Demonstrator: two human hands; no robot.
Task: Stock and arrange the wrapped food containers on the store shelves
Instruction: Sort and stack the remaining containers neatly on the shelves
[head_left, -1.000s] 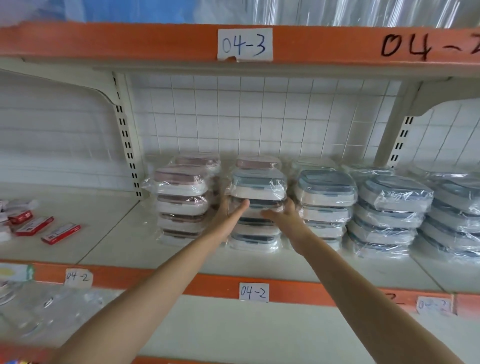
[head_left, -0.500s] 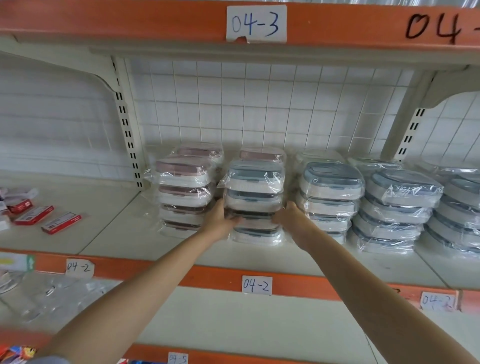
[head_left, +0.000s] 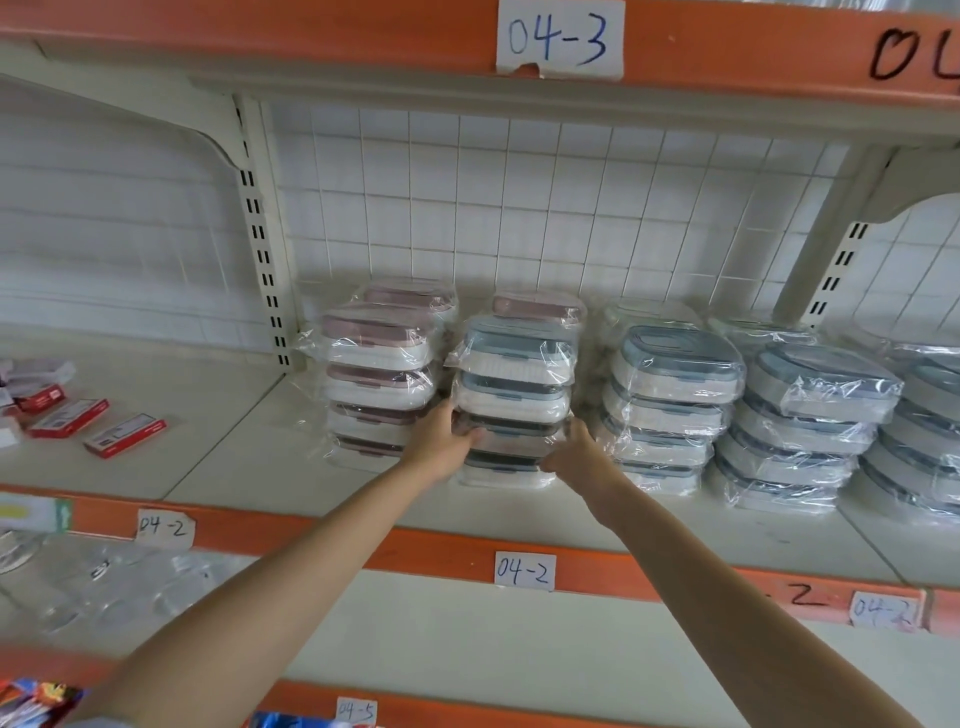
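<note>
Squaring up a stack of wrapped containers (head_left: 511, 400), centre of frame.

Left hand (head_left: 441, 441) and right hand (head_left: 582, 457) clamped on opposite sides of the stack's lower tiers, fingers curled round the film, probably to shift the whole pile at once and keep it plumb. Pink-lidded stack (head_left: 379, 374) just beside on the left, blue-lidded stack (head_left: 670, 400) just beside on the right; hardly any sideways slack. Bare shelf (head_left: 311, 483) in front as far as the orange edge, more open board toward the red packets (head_left: 96, 426) at left of frame.
</note>
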